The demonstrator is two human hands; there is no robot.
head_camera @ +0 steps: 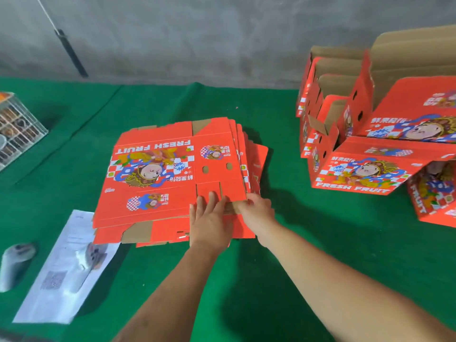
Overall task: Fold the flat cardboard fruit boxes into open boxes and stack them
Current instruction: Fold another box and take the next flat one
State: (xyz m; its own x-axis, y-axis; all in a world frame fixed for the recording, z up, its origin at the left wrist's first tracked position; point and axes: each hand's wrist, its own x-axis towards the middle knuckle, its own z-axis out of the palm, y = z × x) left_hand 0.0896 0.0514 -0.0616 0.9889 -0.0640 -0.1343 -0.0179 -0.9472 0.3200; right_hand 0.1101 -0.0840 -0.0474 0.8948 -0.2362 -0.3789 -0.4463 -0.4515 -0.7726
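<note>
at frame centre our left hand (209, 218) lies flat, fingers straight, on the stack of flat red printed cardboard boxes (172, 174); our right hand (256, 211) pinches its near corner. folded red boxes (370, 144) sit upper right.

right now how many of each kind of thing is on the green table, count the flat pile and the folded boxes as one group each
pile of flat fruit boxes: 1
group of folded fruit boxes: 1
wire basket: 1
clear plastic bag: 1
grey roll: 1
total: 5
</note>
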